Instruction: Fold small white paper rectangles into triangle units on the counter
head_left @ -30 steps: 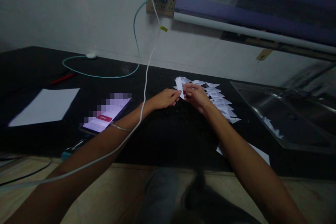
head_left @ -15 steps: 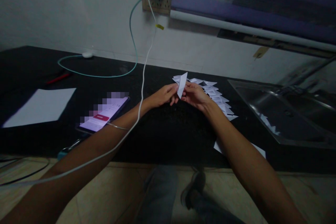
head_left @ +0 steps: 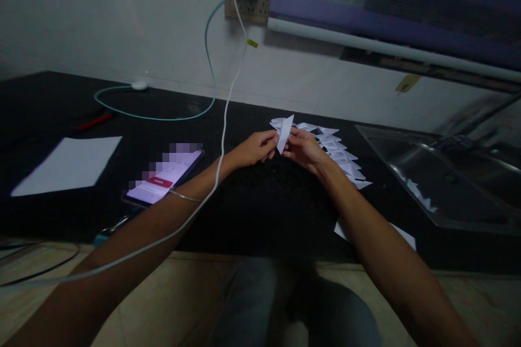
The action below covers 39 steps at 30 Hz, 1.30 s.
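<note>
A small white folded paper piece point(head_left: 284, 133), pointed at the top, stands between my two hands above the black counter point(head_left: 260, 200). My left hand point(head_left: 256, 149) pinches its lower left edge with closed fingers. My right hand point(head_left: 304, 147) grips its right side, fingers curled. Just behind and to the right lies a pile of several folded white paper triangles point(head_left: 340, 154) on the counter.
A lit phone point(head_left: 165, 178) lies left of my left forearm, with a white cable point(head_left: 228, 103) running over that arm up to a wall socket point(head_left: 248, 0). A white sheet point(head_left: 69, 165) lies far left. A steel sink point(head_left: 443, 179) is at the right. More paper point(head_left: 401, 236) sits under my right arm.
The paper piece went from a narrow strip leaning left to a pointed folded shape held upright between both hands. The hands stayed in the same spot.
</note>
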Each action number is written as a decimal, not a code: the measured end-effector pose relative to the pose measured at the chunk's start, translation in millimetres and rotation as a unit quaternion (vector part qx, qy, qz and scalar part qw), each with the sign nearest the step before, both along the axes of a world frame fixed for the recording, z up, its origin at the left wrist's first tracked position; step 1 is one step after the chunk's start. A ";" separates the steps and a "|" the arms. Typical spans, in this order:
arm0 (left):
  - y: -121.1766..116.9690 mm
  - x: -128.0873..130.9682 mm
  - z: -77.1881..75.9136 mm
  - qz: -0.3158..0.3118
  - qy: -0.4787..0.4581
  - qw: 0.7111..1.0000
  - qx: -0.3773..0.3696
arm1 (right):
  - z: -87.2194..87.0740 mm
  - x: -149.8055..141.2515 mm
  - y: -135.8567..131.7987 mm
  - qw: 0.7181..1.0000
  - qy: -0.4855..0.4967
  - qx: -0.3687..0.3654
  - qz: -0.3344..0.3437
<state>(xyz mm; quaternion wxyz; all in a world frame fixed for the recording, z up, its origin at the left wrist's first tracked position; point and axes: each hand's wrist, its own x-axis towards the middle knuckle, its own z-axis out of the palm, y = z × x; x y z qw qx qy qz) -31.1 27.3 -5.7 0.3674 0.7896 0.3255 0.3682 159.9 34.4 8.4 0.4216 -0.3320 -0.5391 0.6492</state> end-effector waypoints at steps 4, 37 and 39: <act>3.7 -7.0 -0.4 0.014 0.038 0.998 0.039 | -5.7 4.2 2.6 0.998 -0.041 0.042 0.038; 11.8 -4.9 0.4 -0.022 0.050 0.995 -0.085 | -11.8 7.8 13.3 0.872 -0.330 0.346 -0.104; 12.4 -5.1 -1.2 -0.031 0.016 0.995 -0.092 | -12.2 8.4 14.0 0.870 -0.330 0.349 -0.113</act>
